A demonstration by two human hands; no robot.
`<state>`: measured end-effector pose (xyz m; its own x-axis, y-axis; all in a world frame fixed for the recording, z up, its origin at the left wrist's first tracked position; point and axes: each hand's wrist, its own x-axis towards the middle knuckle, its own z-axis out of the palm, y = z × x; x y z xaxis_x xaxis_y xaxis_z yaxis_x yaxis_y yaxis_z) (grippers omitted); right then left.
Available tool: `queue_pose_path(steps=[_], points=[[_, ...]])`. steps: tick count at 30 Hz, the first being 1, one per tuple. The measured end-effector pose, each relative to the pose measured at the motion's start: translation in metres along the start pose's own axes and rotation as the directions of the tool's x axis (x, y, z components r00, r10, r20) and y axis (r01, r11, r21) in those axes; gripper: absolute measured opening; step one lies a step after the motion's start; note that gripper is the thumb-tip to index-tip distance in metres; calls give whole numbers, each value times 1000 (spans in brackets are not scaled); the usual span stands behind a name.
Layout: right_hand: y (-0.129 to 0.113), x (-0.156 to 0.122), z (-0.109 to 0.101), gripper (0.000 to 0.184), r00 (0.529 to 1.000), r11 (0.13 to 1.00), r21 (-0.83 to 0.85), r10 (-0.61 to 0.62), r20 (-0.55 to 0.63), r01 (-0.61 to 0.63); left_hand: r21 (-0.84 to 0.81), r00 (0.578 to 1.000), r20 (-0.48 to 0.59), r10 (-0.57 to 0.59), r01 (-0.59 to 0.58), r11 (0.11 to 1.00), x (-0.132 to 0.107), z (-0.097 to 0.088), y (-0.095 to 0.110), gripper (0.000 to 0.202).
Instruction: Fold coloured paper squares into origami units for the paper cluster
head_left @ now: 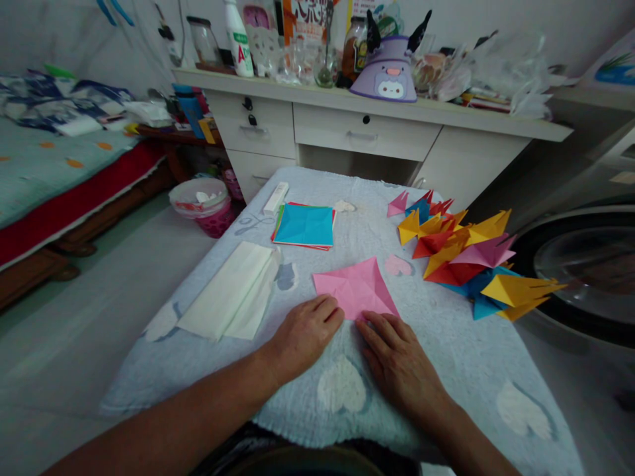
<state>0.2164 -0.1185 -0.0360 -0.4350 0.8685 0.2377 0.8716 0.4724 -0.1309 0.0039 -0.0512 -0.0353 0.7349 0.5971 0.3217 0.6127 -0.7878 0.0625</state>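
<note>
A square sheet of pink origami paper with crease lines lies on the cloth-covered table in front of me, its far corner lifting slightly. My left hand has its fingers curled together on the near left edge of the sheet. At the near right edge, my right hand grips the paper with fingers close together; its fingertips partly cover the border. Beyond the sheet is a stack of coloured origami paper, blue on top. Folded paper cranes in yellow, red, pink and blue are heaped to the right.
A folded pale cloth lies left of my hands, and a small white box sits near the paper stack. Behind stands a white cabinet with jars and bottles. A pink bin is on the floor; a washing machine stands right.
</note>
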Motion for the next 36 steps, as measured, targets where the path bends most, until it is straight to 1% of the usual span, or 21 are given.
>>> queue_pose_path(steps=[3,7,11,12,14,16,18,20,22,25,27,29,31,36], points=[[-1,1,0,38,1000,1000,-2,4,-1,-4,8,1000,-12,11,-11,1000,1,-1,0,13],[-1,1,0,38,1000,1000,4,2,-13,-2,-10,1000,3,15,-15,1000,2,-3,0,12],[1,0,1,40,1000,1000,3,2,-1,-2,-60,1000,15,-14,15,998,1,0,1,12],[1,0,1,40,1000,1000,1,2,-1,-2,-86,999,5,-41,42,995,1,0,1,13],[1,0,1,40,1000,1000,-2,0,-4,0,-156,989,-36,-143,136,978,2,0,2,15],[1,0,0,40,1000,1000,-6,-4,-3,4,-238,958,-71,-278,255,937,6,-1,1,22],[0,0,-1,40,1000,1000,-9,-7,-2,7,-305,926,-55,-374,341,889,11,-3,0,25],[0,0,-2,40,1000,1000,-10,-9,4,9,-358,908,-29,-417,380,853,15,-4,-3,23],[0,0,-1,40,1000,1000,-9,-5,8,5,-403,909,-23,-417,373,836,17,-4,-4,17],[0,0,-1,40,1000,1000,-7,-2,13,2,-458,931,-38,-363,307,834,16,-3,-4,9],[0,0,-1,40,1000,1000,-4,-2,10,2,-475,946,-47,-320,261,841,13,-3,-3,11],[0,0,-1,39,1000,1000,1,-2,4,2,-476,953,-45,-298,242,845,11,-3,-3,14],[0,1,-1,40,1000,1000,7,-1,3,1,-472,953,-27,-303,255,844,10,-3,-2,14],[-1,1,-2,40,1000,1000,7,1,2,-1,-428,937,50,-345,332,840,12,-3,-3,8]])
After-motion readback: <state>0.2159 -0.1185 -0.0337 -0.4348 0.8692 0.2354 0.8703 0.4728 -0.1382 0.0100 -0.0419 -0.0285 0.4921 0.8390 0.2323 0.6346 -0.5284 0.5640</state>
